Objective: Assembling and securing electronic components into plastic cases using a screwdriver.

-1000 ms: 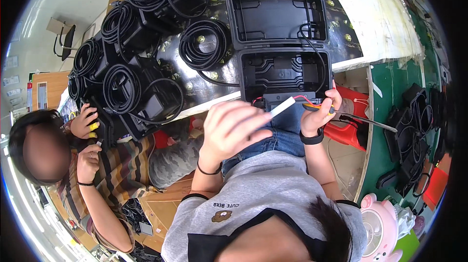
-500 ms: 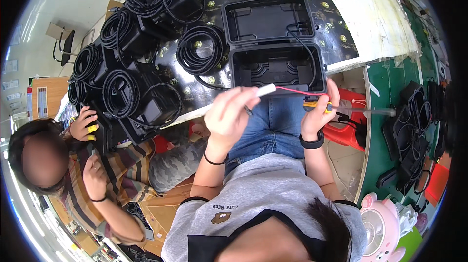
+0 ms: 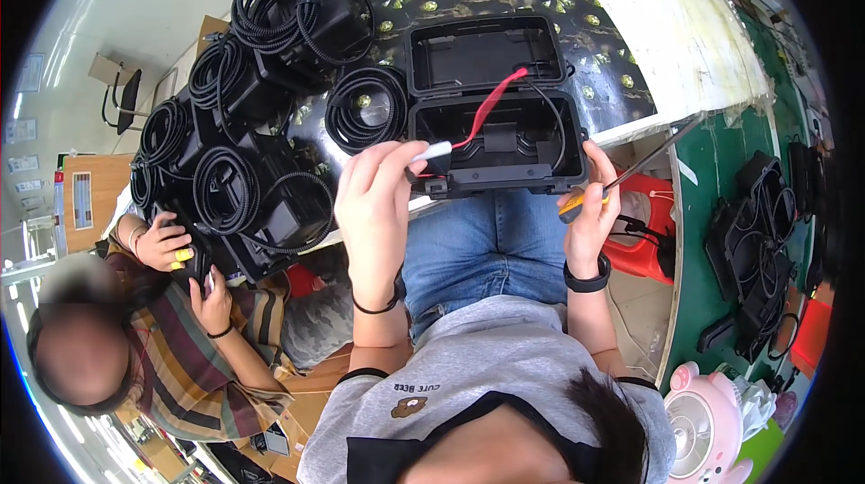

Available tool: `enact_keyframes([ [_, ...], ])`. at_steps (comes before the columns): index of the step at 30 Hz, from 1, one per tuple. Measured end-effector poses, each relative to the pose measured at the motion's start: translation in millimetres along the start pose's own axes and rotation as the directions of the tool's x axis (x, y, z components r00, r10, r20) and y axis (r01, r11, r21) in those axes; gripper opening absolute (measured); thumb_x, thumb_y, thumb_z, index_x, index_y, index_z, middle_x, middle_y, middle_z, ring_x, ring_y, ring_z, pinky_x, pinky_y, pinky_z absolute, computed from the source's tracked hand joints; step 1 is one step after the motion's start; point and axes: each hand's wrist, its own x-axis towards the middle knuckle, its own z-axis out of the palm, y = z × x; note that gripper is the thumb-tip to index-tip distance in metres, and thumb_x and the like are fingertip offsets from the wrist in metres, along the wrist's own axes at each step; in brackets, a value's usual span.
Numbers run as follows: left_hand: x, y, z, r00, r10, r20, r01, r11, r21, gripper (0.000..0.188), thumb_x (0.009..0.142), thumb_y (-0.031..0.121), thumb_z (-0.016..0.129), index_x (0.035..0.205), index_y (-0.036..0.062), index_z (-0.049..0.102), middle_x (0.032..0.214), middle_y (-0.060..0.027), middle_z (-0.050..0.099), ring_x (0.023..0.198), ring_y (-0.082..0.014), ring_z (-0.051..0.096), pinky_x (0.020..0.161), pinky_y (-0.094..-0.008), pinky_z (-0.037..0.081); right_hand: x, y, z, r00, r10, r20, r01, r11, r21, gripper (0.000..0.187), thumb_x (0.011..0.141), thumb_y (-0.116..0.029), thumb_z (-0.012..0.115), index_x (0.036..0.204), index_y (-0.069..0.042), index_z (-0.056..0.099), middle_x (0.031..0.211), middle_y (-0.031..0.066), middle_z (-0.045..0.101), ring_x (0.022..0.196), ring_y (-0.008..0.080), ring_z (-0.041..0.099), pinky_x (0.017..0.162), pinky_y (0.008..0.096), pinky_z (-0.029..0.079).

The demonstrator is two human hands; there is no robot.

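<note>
Red and black wires [image 3: 487, 110] run out of the open black plastic case [image 3: 491, 101], which sits at the edge of the dark patterned table [image 3: 577, 51], just above the person's blue-jeaned lap. Their white sleeved end [image 3: 431, 152] is pinched between the thumb and fingertips [image 3: 401, 159] of the left hand [image 3: 374, 205], which is raised just left of the case's front wall; the remaining fingers curl loosely around the pinch. The red wire stretches taut from that pinch up toward the case's raised lid.

At the case's right front corner, the right hand [image 3: 590, 209] is closed around the yellow handle of a screwdriver [image 3: 622, 179], its metal shaft pointing up and away to the right of the case, thumb resting against the case's corner.

Left of the case, coiled black cables with black adapter boxes [image 3: 261, 114] are piled on the table. Further left, a seated co-worker in a striped shirt [image 3: 194, 358] handles one of them.
</note>
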Motion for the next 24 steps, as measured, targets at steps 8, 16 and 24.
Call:
enact_keyframes([
  [8,34,21,-18,0.926,0.161,0.342,-0.214,0.969,0.125,0.021,0.075,0.007,0.069,0.095,0.0082,0.074,0.091,-0.0031,0.068,0.092,-0.024,0.06,0.079,-0.0336,0.052,22,-11,-2,0.994,0.08,0.07,-0.089,0.985,0.15,0.034,0.088,-0.013,0.067,0.12,-0.004,0.061,0.14,0.015,0.055,0.068,0.0022,0.049,0.052,0.0154,0.042],
  [16,63,5,32,0.835,0.322,0.445,-0.215,0.937,-0.275,0.028,0.08,0.011,0.075,0.106,0.0041,0.067,0.095,-0.0117,0.064,0.082,-0.0298,0.067,0.073,-0.0367,0.055,16,3,-9,0.993,0.081,0.087,-0.092,0.986,0.136,0.039,0.086,-0.017,0.068,0.122,-0.004,0.058,0.139,0.0179,0.054,0.076,0.0061,0.051,0.06,0.0178,0.045],
  [24,29,13,22,0.861,0.235,0.451,-0.126,0.958,-0.259,0.037,0.081,0.019,0.077,0.108,0.0042,0.057,0.097,-0.0095,0.064,0.083,-0.0278,0.068,0.071,-0.0355,0.056,-9,45,-16,0.995,-0.102,-0.021,0.104,0.984,0.146,0.046,0.089,-0.031,0.063,0.123,-0.001,0.053,0.136,0.0224,0.053,0.124,0.0293,0.053,0.11,0.0414,0.037],
])
